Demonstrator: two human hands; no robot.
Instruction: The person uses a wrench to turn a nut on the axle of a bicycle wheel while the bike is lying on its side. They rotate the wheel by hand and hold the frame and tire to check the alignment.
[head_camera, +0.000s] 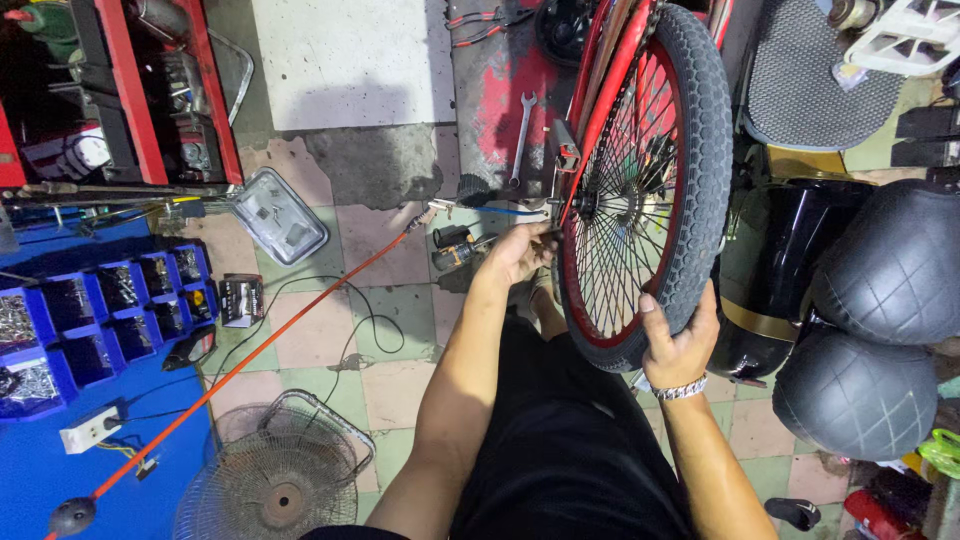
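A spoked wheel with a red rim and a black knobby tyre (700, 130) stands upright in a red frame (600, 100) ahead of me. My right hand (680, 340) grips the near lower part of the tyre; a metal bracelet sits on that wrist. At the left side of the hub (585, 205), my left hand (520, 252) has its fingers curled at the axle end, and what they pinch is hidden. A spanner (521, 138) lies on the floor beyond the hub.
Blue bins of small parts (100, 310) sit at the left beside a red rack (150, 90). An orange hose (260, 350), a clear tray (280, 215), a black power tool (455, 245) and a fan guard (280, 470) lie on the tiled floor. Black quilted seats (880, 330) crowd the right.
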